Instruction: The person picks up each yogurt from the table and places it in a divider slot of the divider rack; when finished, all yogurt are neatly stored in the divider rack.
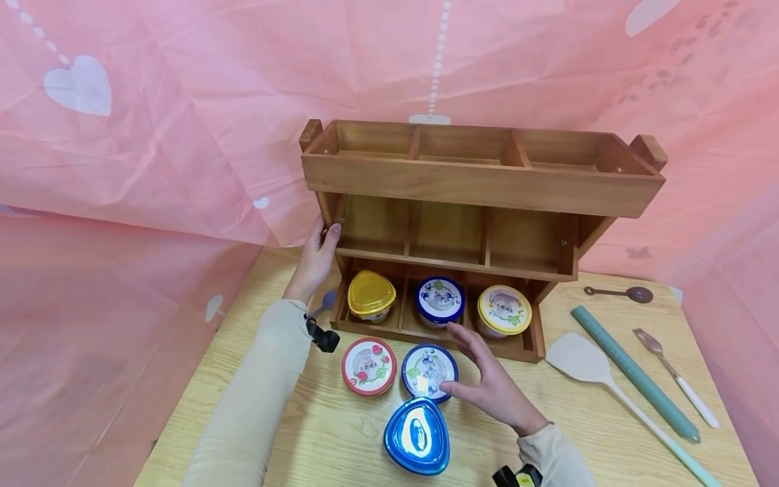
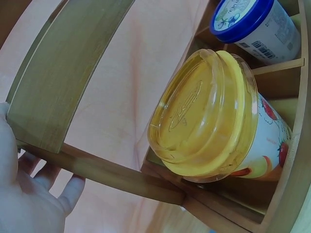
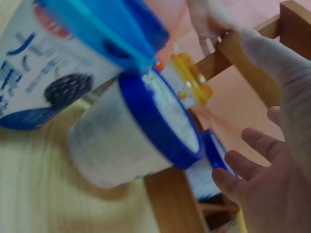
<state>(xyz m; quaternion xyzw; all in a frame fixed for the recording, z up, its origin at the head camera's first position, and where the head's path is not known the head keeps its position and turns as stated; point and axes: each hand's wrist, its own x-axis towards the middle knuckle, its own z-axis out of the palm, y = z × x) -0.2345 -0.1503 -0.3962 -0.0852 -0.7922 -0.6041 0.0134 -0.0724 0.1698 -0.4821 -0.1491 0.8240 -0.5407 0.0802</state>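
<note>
My left hand (image 1: 316, 259) grips the left side of a three-tier wooden shelf (image 1: 475, 186), its fingers behind the upright and its thumb in front. My right hand (image 1: 489, 385) has its fingers spread beside a blue-rimmed tub (image 1: 430, 370) on the table, thumb over the lid's edge. In the bottom tier sit a tub with a domed yellow lid (image 1: 371, 294), a blue-lidded tub (image 1: 439, 299) and a yellow-rimmed tub (image 1: 504, 311), one per compartment. In front of the shelf stand a red-rimmed tub (image 1: 368, 366) and a tub with a shiny blue triangular lid (image 1: 416, 436).
On the right lie a pale spatula (image 1: 581, 358), a green stick-like tool (image 1: 635, 372), a fork (image 1: 675, 375) and a dark spoon (image 1: 621, 293). A blue spoon (image 1: 328, 300) shows beside the shelf's left end. Pink cloth (image 1: 182, 135) hangs behind the wooden table (image 1: 328, 453).
</note>
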